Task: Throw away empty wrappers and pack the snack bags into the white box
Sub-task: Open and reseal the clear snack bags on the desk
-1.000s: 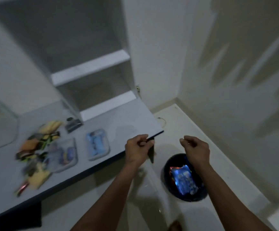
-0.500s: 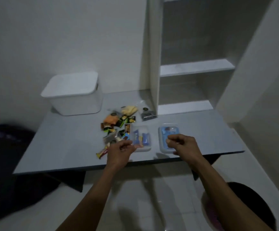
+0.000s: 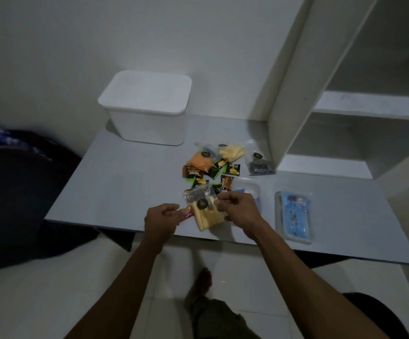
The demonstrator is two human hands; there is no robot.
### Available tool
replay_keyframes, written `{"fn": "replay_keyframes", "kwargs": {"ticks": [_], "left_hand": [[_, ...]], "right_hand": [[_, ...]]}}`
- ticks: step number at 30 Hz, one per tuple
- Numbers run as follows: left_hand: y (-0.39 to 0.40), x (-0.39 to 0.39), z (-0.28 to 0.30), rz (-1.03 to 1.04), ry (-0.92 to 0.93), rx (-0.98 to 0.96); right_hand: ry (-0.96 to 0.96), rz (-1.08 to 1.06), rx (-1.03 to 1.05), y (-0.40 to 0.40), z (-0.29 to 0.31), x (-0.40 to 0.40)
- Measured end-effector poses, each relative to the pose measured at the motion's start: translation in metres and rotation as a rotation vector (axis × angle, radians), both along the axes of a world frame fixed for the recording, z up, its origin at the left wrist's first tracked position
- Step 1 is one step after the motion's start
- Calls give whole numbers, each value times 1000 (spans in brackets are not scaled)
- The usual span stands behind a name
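I had both hands at the table's (image 3: 115, 182) near edge: left hand (image 3: 161, 220) pinched a small red wrapper (image 3: 188, 212), right hand (image 3: 239, 211) had fingers curled at the edge of the clear bag of pale sticks (image 3: 207, 214), a grip as far as I could tell. That bag's long axis ran away from me, between the 2 hands. White box (image 3: 147, 118), lid on, sat at the far left, nearer the left hand.

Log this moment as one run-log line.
phase: picking at snack pile | left hand: pinching red wrapper | right hand: at clear bag of yellow sticks | white box: lid on
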State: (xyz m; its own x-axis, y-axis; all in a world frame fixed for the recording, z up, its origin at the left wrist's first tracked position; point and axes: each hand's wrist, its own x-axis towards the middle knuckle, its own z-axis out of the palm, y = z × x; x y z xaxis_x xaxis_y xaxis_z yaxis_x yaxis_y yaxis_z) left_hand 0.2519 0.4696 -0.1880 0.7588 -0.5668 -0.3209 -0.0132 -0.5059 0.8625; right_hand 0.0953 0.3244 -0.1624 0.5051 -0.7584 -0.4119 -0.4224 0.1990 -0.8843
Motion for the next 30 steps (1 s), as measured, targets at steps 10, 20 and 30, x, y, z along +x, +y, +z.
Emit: {"fn": "replay_keyframes", "kwargs": {"ticks": [10,20,30], "left_hand": [[-83,46,-37,-111,-23,192],[-118,61,-58,-175,19,308],[-117,85,-34,-187,106,83]], "right_hand": [[196,22,-91,-68,-53,71],[226,37,5,-91,-84,98],[33,-61,78,-89,-45,104]]}}
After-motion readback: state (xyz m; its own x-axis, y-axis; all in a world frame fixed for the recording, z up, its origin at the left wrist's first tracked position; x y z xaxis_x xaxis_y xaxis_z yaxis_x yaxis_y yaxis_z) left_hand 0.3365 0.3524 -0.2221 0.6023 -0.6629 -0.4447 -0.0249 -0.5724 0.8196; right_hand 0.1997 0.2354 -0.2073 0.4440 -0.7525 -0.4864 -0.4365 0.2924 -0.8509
